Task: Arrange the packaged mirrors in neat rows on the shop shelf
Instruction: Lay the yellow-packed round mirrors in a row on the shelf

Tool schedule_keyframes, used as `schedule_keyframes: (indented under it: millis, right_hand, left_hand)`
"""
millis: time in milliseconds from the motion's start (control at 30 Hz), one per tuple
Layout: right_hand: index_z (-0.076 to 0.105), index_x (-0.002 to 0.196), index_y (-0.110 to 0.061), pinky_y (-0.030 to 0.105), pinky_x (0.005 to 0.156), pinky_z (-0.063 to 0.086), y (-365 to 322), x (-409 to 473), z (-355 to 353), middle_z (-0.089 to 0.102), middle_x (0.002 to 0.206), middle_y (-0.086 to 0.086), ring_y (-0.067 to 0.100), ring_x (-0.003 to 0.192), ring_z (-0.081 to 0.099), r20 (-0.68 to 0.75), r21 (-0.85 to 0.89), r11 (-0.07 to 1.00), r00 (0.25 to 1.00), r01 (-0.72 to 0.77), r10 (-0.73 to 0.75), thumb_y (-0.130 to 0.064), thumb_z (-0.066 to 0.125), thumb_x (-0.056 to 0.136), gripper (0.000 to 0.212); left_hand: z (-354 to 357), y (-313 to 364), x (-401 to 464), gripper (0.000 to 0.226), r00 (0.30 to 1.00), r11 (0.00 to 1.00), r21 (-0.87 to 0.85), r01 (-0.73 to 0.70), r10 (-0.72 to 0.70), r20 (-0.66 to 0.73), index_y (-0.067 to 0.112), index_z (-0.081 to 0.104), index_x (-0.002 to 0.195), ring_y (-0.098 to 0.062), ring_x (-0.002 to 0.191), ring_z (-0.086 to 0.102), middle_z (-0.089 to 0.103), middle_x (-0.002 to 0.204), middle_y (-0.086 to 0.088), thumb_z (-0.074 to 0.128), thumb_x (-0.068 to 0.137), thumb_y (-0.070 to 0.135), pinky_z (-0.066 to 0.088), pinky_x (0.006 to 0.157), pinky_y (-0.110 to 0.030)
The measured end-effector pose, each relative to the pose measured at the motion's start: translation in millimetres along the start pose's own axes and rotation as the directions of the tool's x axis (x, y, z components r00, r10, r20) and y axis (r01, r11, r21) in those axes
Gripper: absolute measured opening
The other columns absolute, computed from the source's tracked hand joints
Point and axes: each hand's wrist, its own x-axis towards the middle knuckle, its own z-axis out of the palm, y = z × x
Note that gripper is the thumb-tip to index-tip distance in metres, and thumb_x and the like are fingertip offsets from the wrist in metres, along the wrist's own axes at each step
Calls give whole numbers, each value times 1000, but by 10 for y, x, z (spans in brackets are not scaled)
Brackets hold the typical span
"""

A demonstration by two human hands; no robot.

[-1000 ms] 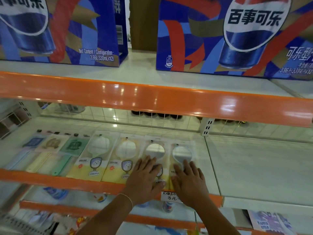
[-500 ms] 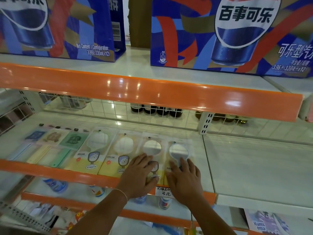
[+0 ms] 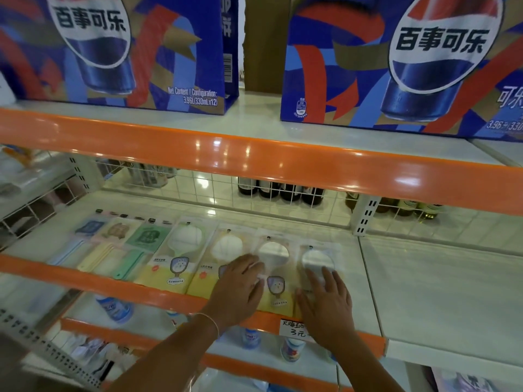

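Note:
Several packaged hand mirrors lie flat in a row on the white shop shelf point(image 3: 325, 222). The left ones are rectangular mirrors in blue, cream and green point(image 3: 145, 236). To their right lie round mirrors in yellow-bottomed packs point(image 3: 181, 250). My left hand point(image 3: 240, 290) rests flat on the lower part of the pack with a round mirror point(image 3: 227, 247), fingers spread, its fingertips reaching the neighbouring pack point(image 3: 274, 251). My right hand point(image 3: 325, 301) lies flat on the rightmost pack point(image 3: 317, 258), covering its lower half. Neither hand grips anything.
An orange shelf lip point(image 3: 99, 281) runs along the front, with a handwritten price tag point(image 3: 294, 328). Blue cola cartons point(image 3: 396, 66) stand on the shelf above. A bare white shelf panel point(image 3: 438, 292) lies to the right. Bottles point(image 3: 280, 190) stand behind a wire grid.
Both hands have slid a little forward on the two rightmost packs. My left hand has shifted left, uncovering the printed label between the hands. The view has moved closer.

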Motion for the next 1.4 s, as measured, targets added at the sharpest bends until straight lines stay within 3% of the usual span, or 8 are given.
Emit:
schedule_keyframes:
  millis: [100, 233, 367, 500, 867, 1100, 1267, 1400]
  right_hand:
    - [17, 148, -41, 47, 118, 9, -285, 36, 70, 6, 161, 3, 30, 148, -1, -6, 11, 1000, 1000, 9, -9, -83, -9, 68, 94]
    - [18, 149, -38, 48, 119, 2, -631, 139, 223, 1, 162, 5, 32, 148, -5, 3, -17, 999, 1000, 27, -27, -71, -1, 75, 83]
    - [17, 148, -41, 52, 117, -3, -780, 193, 344, -3, 162, 4, 34, 147, -8, 32, -99, 995, 999, -11, 14, -73, 3, 78, 78]
    - [18, 148, -43, 52, 117, -2, -820, 172, 392, 1, 162, 4, 33, 147, -8, 23, -140, 990, 999, -20, 24, -79, -2, 77, 82]
    - [8, 147, -49, 46, 118, 3, -858, 178, 414, 4, 162, 1, 28, 148, 5, 62, -229, 973, 997, -36, 51, -77, 5, 82, 70]
    - [10, 148, -47, 46, 118, 6, -877, 167, 421, 5, 161, -1, 27, 147, 2, 33, -247, 967, 997, -65, 76, -77, -2, 79, 76]
    - [24, 146, -43, 48, 117, 11, -981, 210, 378, 15, 160, 0, 26, 147, 4, -81, -124, 986, 992, -111, 102, -75, 5, 81, 75]
    - [19, 147, -44, 48, 118, 3, -1340, 302, 445, 3, 162, 1, 28, 148, -6, -52, -109, 993, 998, -49, 43, -80, -10, 74, 86]
  left_hand:
    - [-161, -289, 0, 51, 996, 991, 127, 45, -54, 65, 13, 57, 129, -28, 132, 42, 52, 139, -8, 37, 93, 44, 37, 109, -46]
    - [-344, -690, -13, 65, 973, 966, 253, 46, -101, 210, 18, 47, 139, -30, 143, 24, 36, 151, -5, 28, 92, 58, 17, 117, -47]
    - [-400, -933, -47, 80, 939, 965, 260, 45, -129, 318, 29, 29, 148, -26, 148, -3, 12, 160, 3, 14, 85, 75, -2, 119, -50]
    - [-395, -992, -50, 86, 932, 968, 248, 21, -109, 345, 38, 23, 148, -28, 147, -8, 8, 160, 7, 3, 76, 81, -10, 116, -53]
    - [-354, -1000, -85, 76, 917, 966, 258, 13, -115, 383, 32, 36, 145, -37, 145, 12, 27, 156, -3, 15, 86, 75, 2, 110, -59]
    - [-501, -999, -41, 80, 920, 961, 274, 26, -131, 371, 33, 5, 151, -32, 145, -14, -5, 161, -2, 9, 84, 75, -14, 113, -56]
    - [-689, -1312, 34, 83, 925, 952, 301, 48, -156, 345, 30, 8, 152, -32, 146, -13, -2, 161, -2, 0, 83, 74, -12, 115, -55]
    - [-716, -1498, 59, 80, 902, 932, 343, 119, -246, 355, 29, 13, 151, -33, 146, -8, 3, 161, -2, 5, 82, 67, -7, 115, -57]
